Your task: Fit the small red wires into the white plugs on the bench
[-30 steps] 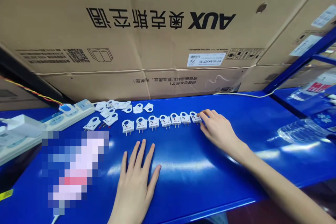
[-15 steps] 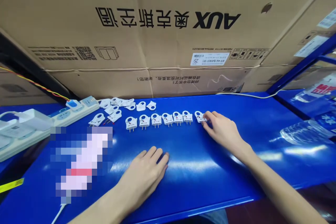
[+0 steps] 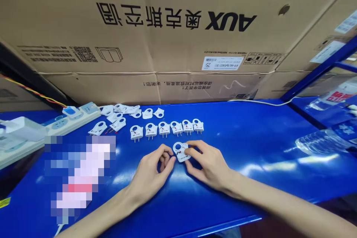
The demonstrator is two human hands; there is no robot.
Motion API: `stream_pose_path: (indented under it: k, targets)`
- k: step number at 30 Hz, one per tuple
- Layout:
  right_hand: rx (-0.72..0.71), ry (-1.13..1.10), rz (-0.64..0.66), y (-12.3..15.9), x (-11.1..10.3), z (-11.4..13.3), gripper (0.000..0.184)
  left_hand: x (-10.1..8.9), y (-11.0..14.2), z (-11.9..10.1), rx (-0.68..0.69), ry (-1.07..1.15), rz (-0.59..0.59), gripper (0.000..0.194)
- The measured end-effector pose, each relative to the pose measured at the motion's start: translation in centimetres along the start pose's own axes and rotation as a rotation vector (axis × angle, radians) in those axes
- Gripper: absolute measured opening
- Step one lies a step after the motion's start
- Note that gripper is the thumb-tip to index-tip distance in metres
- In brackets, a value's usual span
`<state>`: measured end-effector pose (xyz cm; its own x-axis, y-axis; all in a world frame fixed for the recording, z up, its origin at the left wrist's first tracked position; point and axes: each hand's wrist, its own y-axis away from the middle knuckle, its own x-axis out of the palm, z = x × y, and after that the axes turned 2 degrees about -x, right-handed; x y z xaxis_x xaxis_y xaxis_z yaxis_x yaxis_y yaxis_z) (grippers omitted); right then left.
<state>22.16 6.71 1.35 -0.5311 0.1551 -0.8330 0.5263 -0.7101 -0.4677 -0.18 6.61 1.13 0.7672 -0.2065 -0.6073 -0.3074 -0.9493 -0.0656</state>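
Note:
My right hand [image 3: 208, 161] grips a white two-pin plug [image 3: 180, 151] with a ring-shaped finger hole, thumb and fingers on its right side. Its pins are not visible. My left hand [image 3: 154, 167] is just left of this plug, fingers loosely curled and thumb apart from them, holding nothing; whether a fingertip touches the plug I cannot tell. Behind both hands, several matching plugs [image 3: 164, 129] lie in a row with their pins towards me. Farther left is a loose pile of similar white plug pieces [image 3: 118, 109], partly overlapping.
A blue shelf [image 3: 251, 189] carries everything. At left is a white power strip [image 3: 92, 109] with plugs and an adapter [image 3: 25, 128] in it. A blurred-out item [image 3: 86, 171] lies left of my left hand. Plastic bottles [image 3: 320, 143] lie at right, and a large cardboard box [image 3: 167, 52] stands behind.
My right hand has taken the plug from the right end of the row and brought it left and nearer to me. My left hand has risen slightly and turned towards it, curling its fingers.

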Motion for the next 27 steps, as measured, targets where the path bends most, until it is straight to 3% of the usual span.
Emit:
stream_pose_path:
  k: [7, 23, 27]
  targets:
    - [0.021, -0.067, -0.028, 0.3, 1.2, 0.25, 0.013, 0.21, 0.09, 0.39, 0.04, -0.051, -0.001, 0.013]
    - [0.025, -0.112, -0.015, 0.59, 0.89, 0.14, 0.013, 0.04, -0.07, 0.56, 0.021, 0.072, -0.025, 0.023]
    - [0.04, -0.093, -0.035, 0.5, 0.65, -0.22, 0.012, 0.03, 0.27, 0.54, 0.099, 0.058, -0.057, 0.02]
